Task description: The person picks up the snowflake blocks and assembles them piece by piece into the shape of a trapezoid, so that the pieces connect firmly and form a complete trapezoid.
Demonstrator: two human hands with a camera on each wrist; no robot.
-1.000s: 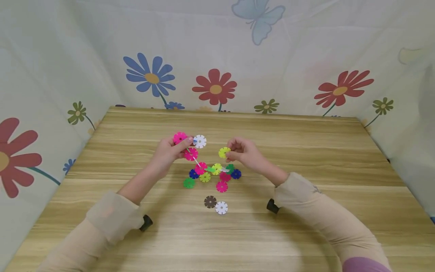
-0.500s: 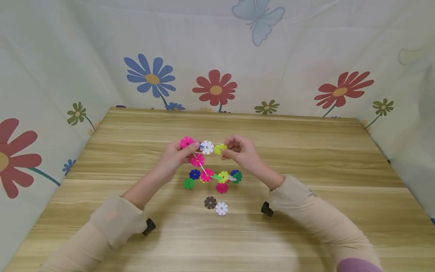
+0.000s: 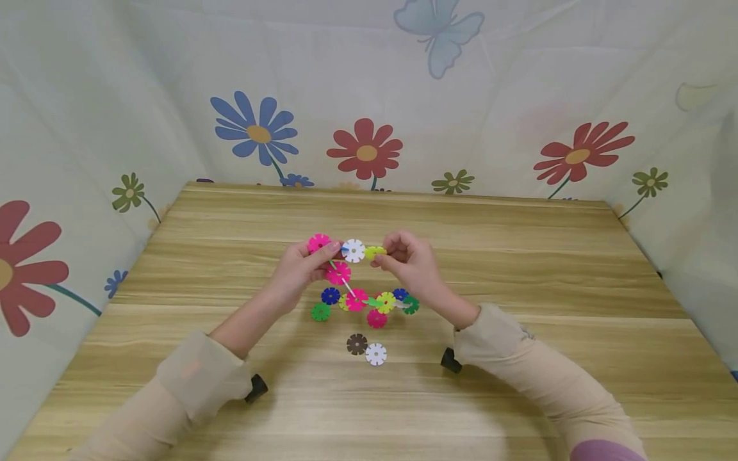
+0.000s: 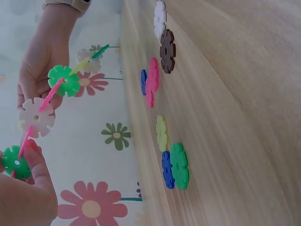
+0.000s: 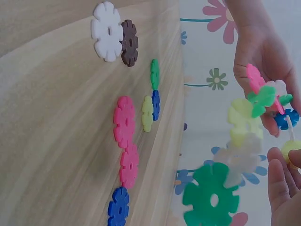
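Between thumb and fingers, my left hand grips a chain of notched plastic snowflake discs above the table. Pink discs and edge-on connecting discs make up the part that slants down to the right, ending in a dark green disc. A white disc sticks out at the top of the chain, beside the left thumb. My right hand pinches a yellow disc, whose left edge is right at the white disc's rim. Fingers hide part of the yellow disc in the right wrist view.
Loose discs lie flat on the wooden table: brown and white nearest me, green and blue to the left, pink and another blue under the chain. A flowered cloth stands behind.
My right hand has brought the yellow disc left to the white disc, and it now appears more tilted. My left hand and the chain have shifted slightly right and toward me.
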